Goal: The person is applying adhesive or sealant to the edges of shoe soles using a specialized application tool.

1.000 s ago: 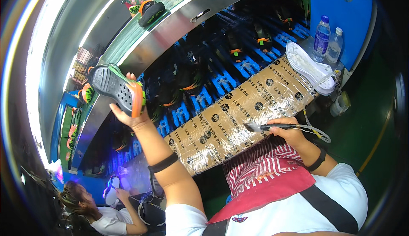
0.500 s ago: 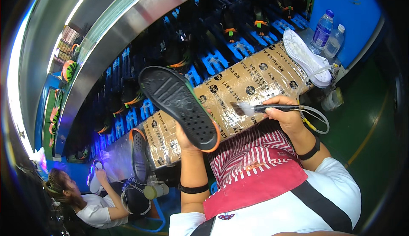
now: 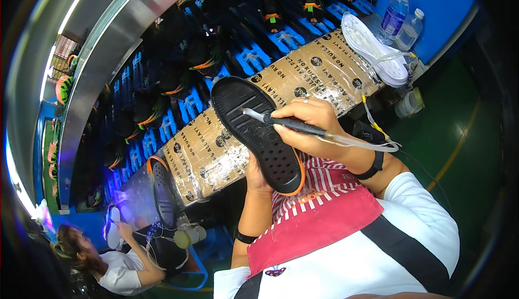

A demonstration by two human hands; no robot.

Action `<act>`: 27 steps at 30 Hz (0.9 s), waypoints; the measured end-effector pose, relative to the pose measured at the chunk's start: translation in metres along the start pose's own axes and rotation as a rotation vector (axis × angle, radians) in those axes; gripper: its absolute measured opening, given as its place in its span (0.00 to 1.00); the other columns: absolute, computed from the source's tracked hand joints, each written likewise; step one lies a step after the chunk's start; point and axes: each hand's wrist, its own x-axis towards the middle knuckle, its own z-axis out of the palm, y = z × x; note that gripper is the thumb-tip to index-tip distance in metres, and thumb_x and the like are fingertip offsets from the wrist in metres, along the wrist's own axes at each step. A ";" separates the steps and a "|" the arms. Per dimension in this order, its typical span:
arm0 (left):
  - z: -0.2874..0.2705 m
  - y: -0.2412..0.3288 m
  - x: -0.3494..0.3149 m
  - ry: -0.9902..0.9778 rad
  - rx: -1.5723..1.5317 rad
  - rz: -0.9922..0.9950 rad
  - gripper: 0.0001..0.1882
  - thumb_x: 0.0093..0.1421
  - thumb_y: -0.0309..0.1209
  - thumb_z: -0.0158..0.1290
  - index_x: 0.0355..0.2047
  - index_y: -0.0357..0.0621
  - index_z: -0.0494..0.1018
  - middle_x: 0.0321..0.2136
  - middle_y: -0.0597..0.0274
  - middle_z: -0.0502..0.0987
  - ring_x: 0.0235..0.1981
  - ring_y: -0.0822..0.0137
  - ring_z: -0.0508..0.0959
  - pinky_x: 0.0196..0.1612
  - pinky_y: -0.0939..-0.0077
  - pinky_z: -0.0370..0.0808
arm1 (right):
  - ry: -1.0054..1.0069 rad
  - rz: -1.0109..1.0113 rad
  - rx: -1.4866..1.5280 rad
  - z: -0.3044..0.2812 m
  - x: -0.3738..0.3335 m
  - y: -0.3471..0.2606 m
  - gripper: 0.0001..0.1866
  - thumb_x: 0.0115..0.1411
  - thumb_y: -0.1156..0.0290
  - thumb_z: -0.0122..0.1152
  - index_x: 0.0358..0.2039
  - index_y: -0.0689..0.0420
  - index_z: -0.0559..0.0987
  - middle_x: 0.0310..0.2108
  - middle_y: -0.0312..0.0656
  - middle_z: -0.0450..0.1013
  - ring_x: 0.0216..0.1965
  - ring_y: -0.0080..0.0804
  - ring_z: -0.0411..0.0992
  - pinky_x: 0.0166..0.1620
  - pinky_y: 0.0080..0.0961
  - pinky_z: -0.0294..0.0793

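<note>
A black shoe sole (image 3: 230, 102) with an orange and green edge is tilted up in front of me, its holed and grooved face toward me. My left hand (image 3: 258, 178) grips it from behind near its lower end; part of the fingers is hidden by the sole. In my right hand (image 3: 313, 123) is a black-handled brush (image 3: 294, 125) with a clear tube running from its rear end. The brush's pale tip meets the grooved part of the sole, and the fingers are wrapped around the handle.
Beneath lies a cardboard-covered ledge (image 3: 201, 161). On it at right are a white sole (image 3: 370, 48), a purple-labelled bottle (image 3: 392, 18) and a clear bottle (image 3: 409, 30). Blue racks (image 3: 253, 57) with shoes line the far side. A co-worker (image 3: 121, 266) sits at left near another dark sole (image 3: 160, 185).
My right hand has moved left and up, bringing the brush from above the cardboard onto the sole. The sole has shifted right in view, still in my left hand.
</note>
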 end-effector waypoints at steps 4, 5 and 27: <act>0.000 -0.006 -0.004 -0.027 0.132 0.008 0.30 0.62 0.52 0.39 0.57 0.43 0.59 0.52 0.54 0.67 0.52 0.59 0.69 0.54 0.63 0.67 | 0.006 -0.166 -0.106 0.015 -0.006 0.005 0.09 0.43 0.76 0.63 0.28 0.61 0.77 0.19 0.43 0.71 0.20 0.37 0.71 0.24 0.27 0.68; -0.005 -0.005 -0.005 -0.020 0.145 0.010 0.30 0.62 0.52 0.39 0.56 0.43 0.60 0.52 0.54 0.68 0.51 0.59 0.70 0.54 0.63 0.68 | -0.007 -0.204 -0.105 0.019 -0.010 0.006 0.09 0.43 0.77 0.63 0.28 0.61 0.76 0.19 0.43 0.70 0.20 0.37 0.70 0.23 0.28 0.69; -0.027 -0.002 -0.014 0.026 0.048 -0.005 0.30 0.58 0.53 0.46 0.49 0.39 0.67 0.46 0.50 0.72 0.46 0.56 0.74 0.50 0.61 0.71 | -0.137 -0.133 0.083 0.010 -0.025 -0.008 0.11 0.43 0.76 0.64 0.30 0.61 0.77 0.23 0.45 0.73 0.22 0.37 0.72 0.26 0.27 0.70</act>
